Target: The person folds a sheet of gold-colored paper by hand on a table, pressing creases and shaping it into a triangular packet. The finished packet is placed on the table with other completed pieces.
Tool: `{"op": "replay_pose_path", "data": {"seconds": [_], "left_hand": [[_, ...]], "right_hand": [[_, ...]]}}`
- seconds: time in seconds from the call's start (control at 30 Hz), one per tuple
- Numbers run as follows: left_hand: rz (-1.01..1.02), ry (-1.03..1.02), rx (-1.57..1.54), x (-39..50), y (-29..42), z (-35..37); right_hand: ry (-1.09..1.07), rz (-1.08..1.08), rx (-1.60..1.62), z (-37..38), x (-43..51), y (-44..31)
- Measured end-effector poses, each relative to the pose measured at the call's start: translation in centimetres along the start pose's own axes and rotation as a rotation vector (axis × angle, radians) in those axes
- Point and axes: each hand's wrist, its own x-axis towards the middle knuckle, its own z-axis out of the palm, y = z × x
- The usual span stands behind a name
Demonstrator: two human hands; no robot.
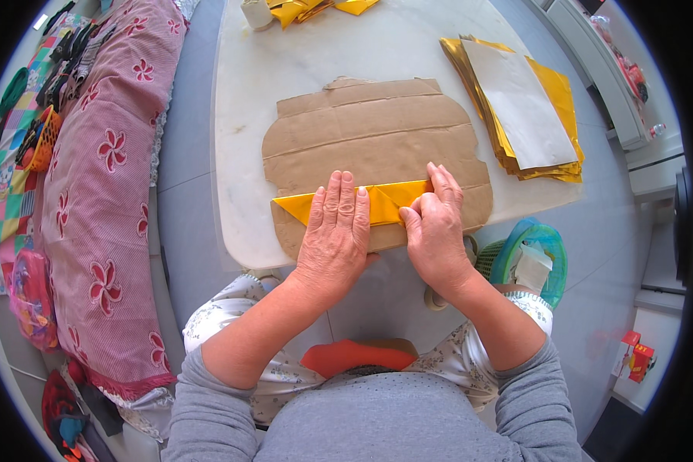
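Note:
A folded strip of gold foil paper (386, 203) lies across the near part of a flattened cardboard sheet (369, 138), its left end coming to a slanted point. My left hand (339, 231) rests flat on the strip, palm down, with the fingers extended and nearly together. At the strip's right end, my right hand (436, 225) has its thumb and bent index finger pinched on the paper's lower edge. The other right fingers reach over the upper right corner and hide that end.
The cardboard lies on a white table (248, 173). A stack of gold paper (548, 98) with a white sheet (514, 110) on top is at right. Folded gold pieces (300, 8) and a white container (257, 14) stand at the far edge. A green basket (557, 254) is below, right.

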Motion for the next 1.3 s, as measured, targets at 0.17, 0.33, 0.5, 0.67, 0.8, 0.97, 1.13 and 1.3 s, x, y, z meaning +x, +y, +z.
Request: {"op": "replay_pose_path", "data": {"seconds": [0.17,0.33,0.5,0.67,0.8,0.97,1.13,1.3], "left_hand": [[0.003,0.004,0.016,0.0,-0.1,0.1],[0.004,-0.005,0.033,0.0,0.0,0.1],[0.003,-0.002,0.039,0.0,0.0,0.2],[0.001,-0.007,0.048,0.1,0.0,0.3],[-0.008,0.004,0.054,0.1,0.2,0.3],[0.016,-0.019,0.096,0.6,0.4,0.1],[-0.010,-0.017,0.039,0.6,0.5,0.3],[-0.017,-0.032,0.022,0.7,0.5,0.2]], "right_hand": [[-0.006,0.005,-0.011,0.1,0.1,-0.1],[-0.006,0.005,-0.016,0.0,0.1,-0.2],[-0.007,0.002,-0.022,0.0,0.1,-0.2],[-0.010,0.001,-0.034,0.0,0.2,-0.2],[-0.012,-0.008,-0.034,0.1,0.1,0.0],[-0.006,-0.012,-0.033,0.0,0.1,0.0],[-0.014,-0.014,-0.016,-0.1,0.2,0.4],[0.118,-0.266,-0.137,0.6,-1.4,0.9]]}}
